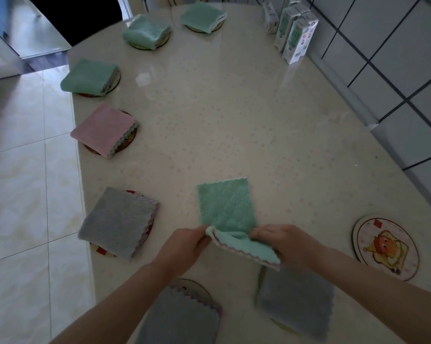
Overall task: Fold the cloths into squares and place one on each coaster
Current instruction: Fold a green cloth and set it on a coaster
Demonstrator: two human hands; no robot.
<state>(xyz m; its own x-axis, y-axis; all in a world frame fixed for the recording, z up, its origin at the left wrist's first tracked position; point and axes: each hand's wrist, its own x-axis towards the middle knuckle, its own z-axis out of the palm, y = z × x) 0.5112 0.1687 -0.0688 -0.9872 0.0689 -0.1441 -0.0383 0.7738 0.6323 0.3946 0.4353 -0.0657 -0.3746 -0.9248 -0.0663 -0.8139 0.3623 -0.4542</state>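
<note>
Nearest us, a grey cloth (182, 316) covers a coaster (197, 285), a second grey cloth (296, 299) beside it. Our left grip (184, 247) and right grip (283, 244) each pinch the near edge of the green cloth (226, 207), raised off the surface (234, 108); its far part lies flat. Right of it sits a picture coaster (385, 247).

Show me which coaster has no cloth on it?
The round coaster with the cartoon picture, at the table's right edge. Every other coaster is covered by a folded cloth.
</note>
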